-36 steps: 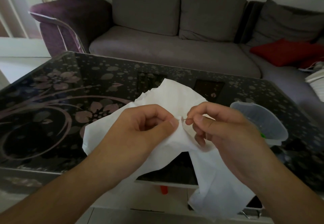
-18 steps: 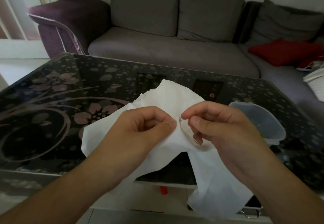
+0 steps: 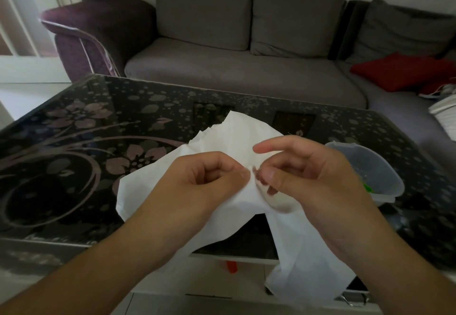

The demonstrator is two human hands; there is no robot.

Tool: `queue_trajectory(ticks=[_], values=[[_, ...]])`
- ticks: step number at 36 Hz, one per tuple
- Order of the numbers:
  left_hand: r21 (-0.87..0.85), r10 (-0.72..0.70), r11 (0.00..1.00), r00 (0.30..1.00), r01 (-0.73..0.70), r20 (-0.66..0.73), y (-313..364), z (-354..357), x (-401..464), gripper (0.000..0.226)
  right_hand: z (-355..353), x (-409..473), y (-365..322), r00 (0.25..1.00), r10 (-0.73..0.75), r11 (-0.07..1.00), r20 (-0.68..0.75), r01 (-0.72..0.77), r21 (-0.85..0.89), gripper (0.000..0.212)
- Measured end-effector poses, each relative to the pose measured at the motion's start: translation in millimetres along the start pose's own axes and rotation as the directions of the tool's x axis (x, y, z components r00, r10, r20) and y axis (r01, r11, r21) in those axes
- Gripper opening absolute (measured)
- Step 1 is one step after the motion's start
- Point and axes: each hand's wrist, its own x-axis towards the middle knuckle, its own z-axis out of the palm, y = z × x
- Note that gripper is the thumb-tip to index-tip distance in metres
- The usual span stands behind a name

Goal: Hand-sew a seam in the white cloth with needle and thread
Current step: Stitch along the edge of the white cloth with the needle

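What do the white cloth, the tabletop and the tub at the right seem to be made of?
White cloth: thin woven fabric, matte; it creases softly and one edge looks frayed. Tabletop: probably glass, glossy dark with a printed flower pattern; it shows reflections. Tub: translucent plastic, slightly frosted; something green shows through its wall.

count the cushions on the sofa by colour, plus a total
grey back cushions: 3
red cushions: 1
total: 4
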Motion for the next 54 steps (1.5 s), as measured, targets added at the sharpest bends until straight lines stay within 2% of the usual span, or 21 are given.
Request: queue_trajectory(ticks=[4,8,15,23,26,28,31,36,39,42,44,46,49,51,54], values=[[0.012,-0.012,1.000,1.000,0.012,-0.005,0,1,0,0.015,-1,-1,-1,0.987,-0.162,0.969,0.003,0.159,-0.190,0.027],[0.014,0.003,1.000,1.000,-0.003,0.026,-1,0,-1,0.014,5,-3,-2,0.935,-0.331,0.912,0.124,0.351,-0.211,0.030],[0.070,0.003,0.998,0.997,-0.009,0.082,0,-4,1,0.012,6,-1,3,0.930,-0.346,0.918,0.121,0.362,-0.160,0.024],[0.143,0.061,0.987,0.995,-0.072,0.078,-3,-2,1,0.013,11,0,6,0.940,-0.327,0.932,0.100,0.338,-0.129,0.018],[0.167,0.062,0.983,0.995,-0.074,0.077,-3,0,0,0.014,13,-2,8,0.958,-0.284,0.959,0.039,0.285,-0.007,0.018],[0.185,0.049,0.981,0.997,-0.061,0.067,-2,0,0,0.015,12,-4,6,0.979,-0.203,0.970,-0.011,0.203,0.131,0.017],[0.247,0.023,0.969,0.999,-0.033,0.041,-2,1,0,0.013,11,-6,4,0.992,-0.111,0.947,-0.052,0.121,0.297,0.017],[0.319,-0.018,0.948,1.000,0.009,0.025,-4,2,0,0.012,7,-3,0,0.998,-0.042,0.797,-0.039,0.057,0.601,0.014],[0.298,-0.009,0.954,1.000,0.007,0.007,-4,1,1,0.013,2,-2,-4,1.000,-0.026,0.745,-0.003,0.022,0.667,0.014],[0.287,-0.007,0.958,1.000,0.009,-0.006,-5,0,1,0.014,-5,0,-2,1.000,-0.003,0.867,-0.031,0.018,0.498,0.023],[0.289,-0.007,0.957,1.000,0.010,-0.010,-6,0,1,0.014,-7,2,-2,0.998,0.010,0.960,-0.067,0.009,0.279,0.022],[0.290,-0.004,0.957,1.000,0.008,-0.015,-7,0,1,0.013,-7,2,-3,0.997,0.003,1.000,-0.078,-0.002,0.009,0.019],[0.292,0.010,0.956,1.000,-0.003,-0.021,-8,-1,1,0.013,-5,0,-3,1.000,-0.028,0.957,0.013,0.031,-0.289,0.007],[0.296,0.017,0.955,1.000,-0.009,-0.022,-9,-1,1,0.013,-4,0,-1,0.996,-0.034,0.892,0.079,0.066,-0.447,0.010],[0.311,0.024,0.950,0.999,-0.013,-0.031,-11,-1,2,0.013,-3,1,1,0.994,-0.030,0.793,0.109,0.090,-0.603,0.012]])
